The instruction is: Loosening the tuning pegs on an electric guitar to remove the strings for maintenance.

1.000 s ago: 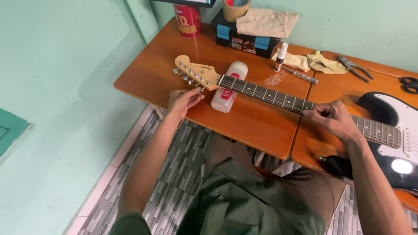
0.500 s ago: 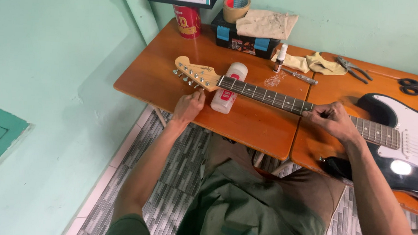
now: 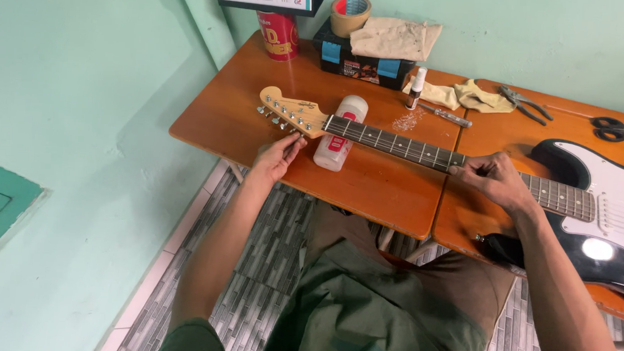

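**Working the tuning pegs at the headstock**

My left hand (image 3: 277, 158) sits just below the guitar's headstock (image 3: 294, 114), fingers pinched together at one of the tuning pegs (image 3: 281, 120); whether they actually grip the peg I cannot tell. My right hand (image 3: 493, 179) rests on the neck (image 3: 399, 144), fingers curled over the fretboard near the body (image 3: 609, 212), pressing down and holding nothing loose. The guitar lies flat across two wooden tables (image 3: 237, 114), its neck propped on a white bottle (image 3: 339, 138) lying on its side.

To do this well, I judge that I should turn the peg in small steps, keep the right hand steadying the neck so it does not roll off the bottle, and keep my wrist clear of the other pegs.
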